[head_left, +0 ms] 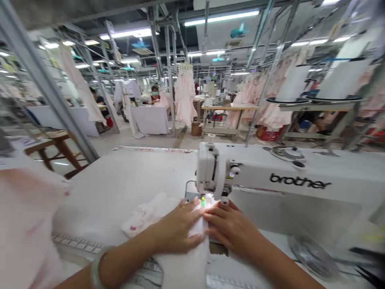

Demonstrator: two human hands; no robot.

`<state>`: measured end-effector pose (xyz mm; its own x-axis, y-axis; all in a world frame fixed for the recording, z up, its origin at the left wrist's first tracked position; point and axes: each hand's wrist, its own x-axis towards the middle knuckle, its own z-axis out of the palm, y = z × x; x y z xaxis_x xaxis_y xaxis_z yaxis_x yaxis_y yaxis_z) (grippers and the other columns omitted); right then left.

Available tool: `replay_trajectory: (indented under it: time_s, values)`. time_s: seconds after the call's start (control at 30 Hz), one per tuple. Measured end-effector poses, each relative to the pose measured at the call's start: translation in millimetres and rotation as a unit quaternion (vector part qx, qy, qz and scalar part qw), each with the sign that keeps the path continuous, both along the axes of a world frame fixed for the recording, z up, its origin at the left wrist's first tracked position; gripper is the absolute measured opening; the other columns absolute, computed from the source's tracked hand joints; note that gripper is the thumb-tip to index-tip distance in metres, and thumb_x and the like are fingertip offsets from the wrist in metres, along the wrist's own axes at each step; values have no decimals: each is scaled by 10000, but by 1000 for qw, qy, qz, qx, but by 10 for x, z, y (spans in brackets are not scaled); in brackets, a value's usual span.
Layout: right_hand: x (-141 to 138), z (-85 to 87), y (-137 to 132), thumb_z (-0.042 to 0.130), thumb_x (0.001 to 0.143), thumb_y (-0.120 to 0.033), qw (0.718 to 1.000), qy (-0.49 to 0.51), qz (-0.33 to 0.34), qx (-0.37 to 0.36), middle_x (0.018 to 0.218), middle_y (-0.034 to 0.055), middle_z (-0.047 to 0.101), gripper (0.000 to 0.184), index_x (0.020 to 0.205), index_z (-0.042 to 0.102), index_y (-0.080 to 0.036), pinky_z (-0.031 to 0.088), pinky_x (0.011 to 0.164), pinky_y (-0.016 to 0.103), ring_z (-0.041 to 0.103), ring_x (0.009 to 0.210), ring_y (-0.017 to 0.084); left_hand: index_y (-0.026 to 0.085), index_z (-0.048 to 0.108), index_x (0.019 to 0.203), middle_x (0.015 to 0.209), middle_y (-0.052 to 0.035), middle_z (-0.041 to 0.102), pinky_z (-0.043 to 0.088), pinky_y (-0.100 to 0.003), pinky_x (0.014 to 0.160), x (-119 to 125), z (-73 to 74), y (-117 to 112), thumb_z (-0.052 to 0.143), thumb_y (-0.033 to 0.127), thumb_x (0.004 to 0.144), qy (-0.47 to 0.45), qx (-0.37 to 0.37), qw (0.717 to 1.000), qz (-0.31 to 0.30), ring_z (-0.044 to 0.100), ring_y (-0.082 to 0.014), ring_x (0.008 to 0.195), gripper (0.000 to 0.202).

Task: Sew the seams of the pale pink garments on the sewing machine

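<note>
White fabric [180,259] runs under both hands and up to the foot of a white Brother sewing machine [270,176]. My left hand [177,228] lies flat on the cloth, with its fingertips close to the needle area [207,198]. My right hand [231,228] presses the cloth from the other side, its fingers meeting the left hand's fingertips. The hands hide the stitching point. A small printed patch of cloth [141,218] lies beyond my left hand. A pale bangle [95,273] circles my left wrist.
A pale pink garment [27,212] hangs into view at the left. A blurred clear disc [313,257] lies at the lower right of the white machine table [120,184]. Pink garments [185,94] hang on metal racks beyond, and a person [155,95] sits at a distant table.
</note>
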<state>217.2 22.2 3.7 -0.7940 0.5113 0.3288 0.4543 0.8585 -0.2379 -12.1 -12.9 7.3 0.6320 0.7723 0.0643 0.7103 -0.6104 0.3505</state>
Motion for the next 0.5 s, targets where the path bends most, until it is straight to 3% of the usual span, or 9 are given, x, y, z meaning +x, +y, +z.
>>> replay_trajectory:
  time_s: [0.2,0.27,0.33,0.37,0.43,0.5]
  values:
    - [-5,28,13,509,995,-313,999,-25,48,-5,1050,36,650,163,1095,619,-245,358,961,383,557,1007,218,218,413,1424,1514,-155,395,337,-556,1117,-61,169,-57,588,460,901,11,36,999,-8,303,-334,1432,602]
    - [2,21,26,494,1004,-319,998,-35,54,-2,1067,33,646,170,1102,612,-248,356,971,386,559,1016,214,216,452,1383,1506,-127,419,315,-550,1136,-136,255,-189,567,373,926,25,106,994,18,305,-305,1436,496]
    - [8,16,43,495,1004,-329,998,-39,56,-2,1086,26,646,166,1098,611,-256,355,981,384,564,1031,211,203,461,1364,1463,-118,476,314,-508,1149,-292,350,-371,512,239,947,24,229,971,72,345,-267,1419,422]
    - [10,15,52,504,1000,-337,998,-39,58,0,1091,22,648,165,1098,612,-260,358,983,379,570,1034,208,197,454,1366,1433,-123,504,323,-483,1146,-415,397,-478,488,171,942,20,300,947,113,370,-253,1404,427]
    - [9,14,68,525,991,-350,997,-36,62,8,1090,15,655,167,1105,615,-269,369,977,368,584,1031,203,183,442,1374,1362,-148,547,349,-467,1121,-764,494,-716,489,86,908,10,440,871,219,426,-260,1357,478]
    - [4,9,76,537,984,-348,997,-31,65,18,1086,11,662,170,1113,621,-274,380,972,363,596,1026,200,176,469,1353,1271,-160,582,386,-497,1070,-1219,597,-981,580,145,873,-3,548,757,355,496,-307,1270,494]
